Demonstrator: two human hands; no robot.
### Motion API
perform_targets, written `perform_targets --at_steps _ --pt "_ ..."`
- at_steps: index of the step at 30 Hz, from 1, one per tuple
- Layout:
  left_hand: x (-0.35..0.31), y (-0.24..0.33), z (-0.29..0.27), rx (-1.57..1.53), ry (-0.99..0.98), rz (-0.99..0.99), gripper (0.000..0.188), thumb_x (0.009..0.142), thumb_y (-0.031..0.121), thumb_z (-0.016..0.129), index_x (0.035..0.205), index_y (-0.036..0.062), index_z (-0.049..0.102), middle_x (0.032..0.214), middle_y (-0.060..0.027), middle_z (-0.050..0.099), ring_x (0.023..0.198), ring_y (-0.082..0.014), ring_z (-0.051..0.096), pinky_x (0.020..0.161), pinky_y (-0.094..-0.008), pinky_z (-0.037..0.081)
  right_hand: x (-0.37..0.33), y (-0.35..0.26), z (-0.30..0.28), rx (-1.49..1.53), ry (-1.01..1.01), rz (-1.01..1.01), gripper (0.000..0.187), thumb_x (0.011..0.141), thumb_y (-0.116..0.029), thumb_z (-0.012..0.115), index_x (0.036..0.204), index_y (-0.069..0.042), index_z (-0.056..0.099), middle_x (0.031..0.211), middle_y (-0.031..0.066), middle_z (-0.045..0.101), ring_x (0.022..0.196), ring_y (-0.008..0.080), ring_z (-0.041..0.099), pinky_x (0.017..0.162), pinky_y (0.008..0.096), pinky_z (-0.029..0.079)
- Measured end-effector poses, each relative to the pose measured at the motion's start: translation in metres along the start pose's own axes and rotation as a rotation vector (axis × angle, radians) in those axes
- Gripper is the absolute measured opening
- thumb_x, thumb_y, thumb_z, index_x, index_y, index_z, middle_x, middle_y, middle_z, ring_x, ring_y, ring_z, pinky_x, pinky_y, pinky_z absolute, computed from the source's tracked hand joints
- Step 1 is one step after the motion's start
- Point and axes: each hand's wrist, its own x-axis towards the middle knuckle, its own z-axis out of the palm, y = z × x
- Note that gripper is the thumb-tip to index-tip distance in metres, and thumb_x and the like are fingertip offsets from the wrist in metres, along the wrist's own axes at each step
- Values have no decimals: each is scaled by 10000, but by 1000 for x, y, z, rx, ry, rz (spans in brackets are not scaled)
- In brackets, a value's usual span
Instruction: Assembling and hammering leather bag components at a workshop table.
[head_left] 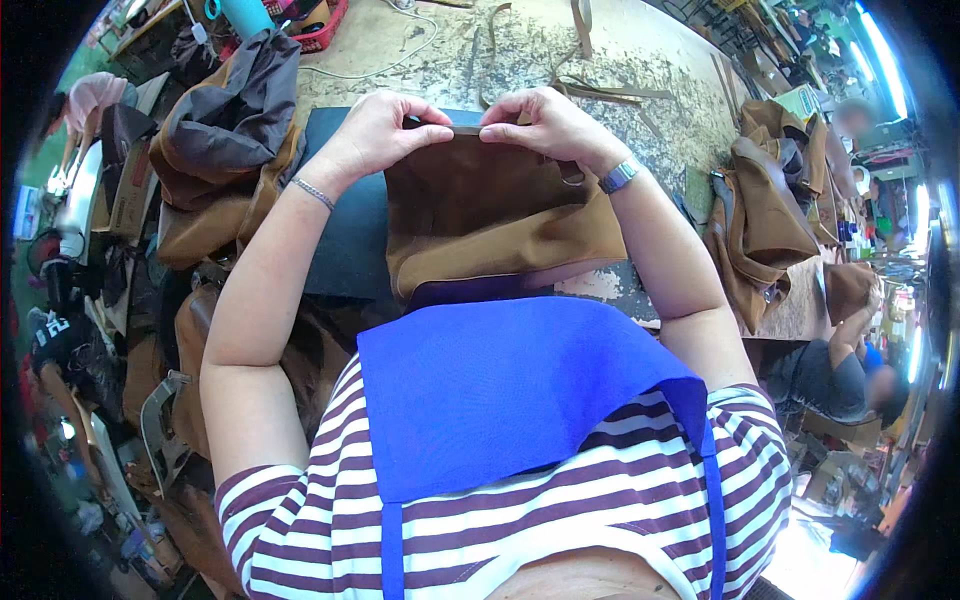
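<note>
A brown leather bag piece [500,240] stands in front of me at the near edge of the worktable, its dark inner side showing. My left hand [388,130] pinches the far top edge between thumb and fingers. Close beside it, my right hand [545,125] grips the same edge, the two thumbs pointing toward each other with a short gap between. The edge strip between the thumbs is darker brown. Beneath the leather lies a dark blue-green mat [340,255]. Whatever my curled fingers press on behind the edge is hidden.
Grey-lined brown bags [230,130] are heaped at the left, more brown leather bags [765,210] at the right. Leather strips [610,90] and a white cord [385,65] lie on the worn tabletop [500,60]. A red basket [322,30] stands far left. Other people work on both sides.
</note>
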Motion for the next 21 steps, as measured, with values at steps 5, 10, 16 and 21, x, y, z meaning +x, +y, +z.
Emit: perform_targets --at_steps 5,10,16,21 --pt "2 -1 1 -54 -6 -12 212 821 218 709 934 38 712 810 -34 669 757 -76 577 698 -252 469 2 0 0 -5 48 -67 228 838 -256 684 958 -62 693 776 87 681 732 149 629 692 294 484" --pt "-2 4 1 -40 -24 -93 229 826 231 704 936 30 706 806 -25 668 746 -71 569 689 -240 469 4 -8 7 35 50 -34 220 855 -237 673 948 -38 686 786 65 673 742 124 605 697 275 474" --pt "-1 -1 5 4 20 -26 221 828 229 702 929 32 704 799 -27 670 726 -69 565 676 -233 463 6 -6 16 2 104 -115 230 844 -257 667 932 -45 688 772 118 670 722 184 633 673 312 480" --pt "1 2 7 -35 -29 -58 208 833 225 696 925 38 703 809 -24 669 743 -69 567 687 -232 464 7 -2 16 2 118 -157 243 845 -264 664 944 -43 684 787 120 674 737 201 642 678 324 480"
